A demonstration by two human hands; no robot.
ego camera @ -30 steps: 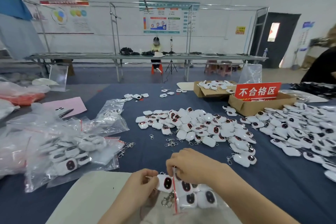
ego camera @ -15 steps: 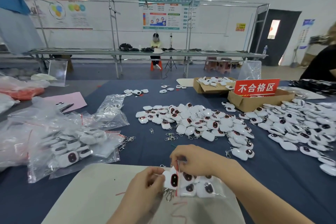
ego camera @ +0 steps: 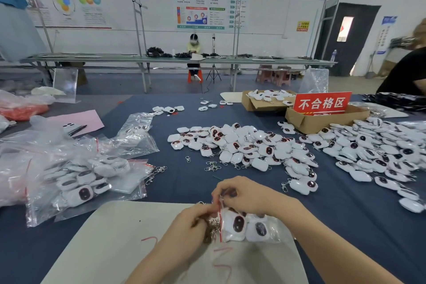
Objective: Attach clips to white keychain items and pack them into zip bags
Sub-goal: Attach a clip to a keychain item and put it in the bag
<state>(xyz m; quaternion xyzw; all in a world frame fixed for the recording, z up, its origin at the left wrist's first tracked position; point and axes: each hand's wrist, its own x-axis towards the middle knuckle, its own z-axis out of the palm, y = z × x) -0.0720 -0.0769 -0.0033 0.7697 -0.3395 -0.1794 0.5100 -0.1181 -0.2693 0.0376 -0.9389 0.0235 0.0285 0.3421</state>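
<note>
A clear zip bag (ego camera: 250, 228) with a red seal strip lies on a pale sheet (ego camera: 110, 244) in front of me, holding several white keychain items with dark oval windows. My right hand (ego camera: 242, 193) pinches the bag's open red-edged mouth from above. My left hand (ego camera: 186, 226) grips the mouth from the left, where metal clips (ego camera: 213, 226) bunch together. Whether a loose item sits in the left hand is hidden.
A large heap of white keychain items (ego camera: 249, 145) covers the blue table ahead, with more (ego camera: 378, 147) to the right. Loose clips (ego camera: 212, 166) lie nearby. Filled zip bags (ego camera: 76, 177) pile at left. Two cardboard boxes (ego camera: 320, 117) with a red sign stand back right.
The white item my left hand held at the bag's mouth has gone inside. Both hands have closed in together on the red seal edge.
</note>
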